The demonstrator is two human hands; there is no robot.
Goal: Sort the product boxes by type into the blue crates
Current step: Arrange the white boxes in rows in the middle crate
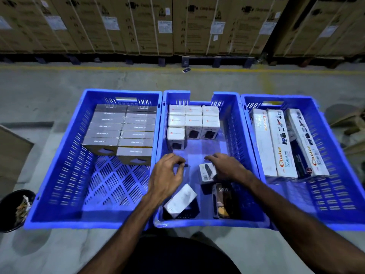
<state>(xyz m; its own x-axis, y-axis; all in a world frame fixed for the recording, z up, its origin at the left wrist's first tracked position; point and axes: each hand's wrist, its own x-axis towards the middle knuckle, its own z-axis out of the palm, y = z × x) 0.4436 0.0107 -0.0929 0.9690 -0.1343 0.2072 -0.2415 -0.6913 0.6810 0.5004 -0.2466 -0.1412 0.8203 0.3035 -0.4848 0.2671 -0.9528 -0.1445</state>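
Tall cartons (150, 26) line the far wall beyond a concrete floor (59, 82), on which three blue crates stand side by side: the left crate (59, 175) holds two rows of grey boxes (120, 129), the middle crate (237, 135) seven white boxes (193, 121) ranked at its far end, and the right crate (335, 175) long white boxes (284, 143). In the middle crate's near half lie a tilted white box (180, 200) and a dark box (224, 200) marked 65W. The left hand (167, 175) hovers there, fingers loosely curled and holding nothing, while the right hand (227, 167) grips a small white box (206, 172).
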